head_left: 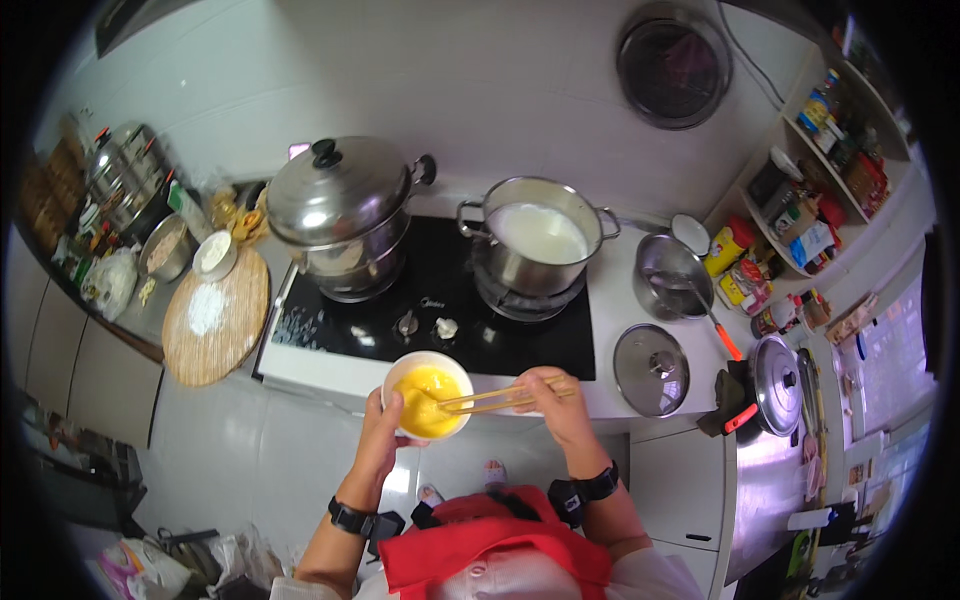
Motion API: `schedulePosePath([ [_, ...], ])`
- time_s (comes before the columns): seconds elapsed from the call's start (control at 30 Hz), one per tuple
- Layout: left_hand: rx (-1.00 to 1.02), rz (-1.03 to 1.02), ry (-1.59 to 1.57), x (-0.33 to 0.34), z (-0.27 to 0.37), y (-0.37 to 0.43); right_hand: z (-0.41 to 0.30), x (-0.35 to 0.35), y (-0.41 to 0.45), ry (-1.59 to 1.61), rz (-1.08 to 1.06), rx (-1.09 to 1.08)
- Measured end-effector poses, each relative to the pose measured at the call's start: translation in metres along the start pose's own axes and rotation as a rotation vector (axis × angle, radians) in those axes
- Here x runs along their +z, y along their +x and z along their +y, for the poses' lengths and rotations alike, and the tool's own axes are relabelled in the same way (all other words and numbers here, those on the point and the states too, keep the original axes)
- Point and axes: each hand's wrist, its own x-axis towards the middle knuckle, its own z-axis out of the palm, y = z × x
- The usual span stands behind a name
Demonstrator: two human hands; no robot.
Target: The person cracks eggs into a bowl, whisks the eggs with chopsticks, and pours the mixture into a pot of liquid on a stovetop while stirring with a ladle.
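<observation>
My left hand (382, 427) grips a white bowl (391, 374) by its left side, in front of the stove's front edge. Inside lies yellow beaten egg (421, 409), its surface swirled. A pair of wooden chopsticks (499, 399) is pinched in my right hand (553, 401), their tips dipped into the egg. Beyond the bowl, a steel pot (536, 270) of whitish liquid (544, 232) sits on the right burner of the black gas cooktop (442, 352). A lidded steel steamer pot (341, 199) stands over the left burner.
At left, a round wooden board (217, 330) carries white powder and a small white bowl (215, 256), beside a steel bowl (166, 247) of minced food. At right are a glass lid (651, 371), a steel pan (667, 277) holding an orange-handled utensil, seasoning jars (727, 247) and another lidded pan (776, 386).
</observation>
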Motion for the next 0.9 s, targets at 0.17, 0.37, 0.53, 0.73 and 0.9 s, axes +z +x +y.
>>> schedulePosePath([
  [0.17,-0.026,-0.013,-0.021,0.0,-0.002,0.0,0.007,-0.001,-0.001,-0.048,-0.004,-0.019],
  [0.37,0.001,0.07,-0.068,-0.009,-0.001,-0.012,0.008,0.003,0.002,-0.162,-0.052,0.022],
  [0.53,-0.023,0.127,-0.099,-0.014,-0.007,-0.014,0.014,0.009,0.005,-0.039,0.041,-0.006],
  [0.73,0.024,0.147,-0.128,-0.028,0.0,-0.027,0.032,0.026,0.008,-0.007,-0.075,0.019],
  [0.9,0.036,0.188,-0.143,-0.046,-0.002,-0.035,0.039,0.043,0.007,0.192,-0.079,-0.039],
])
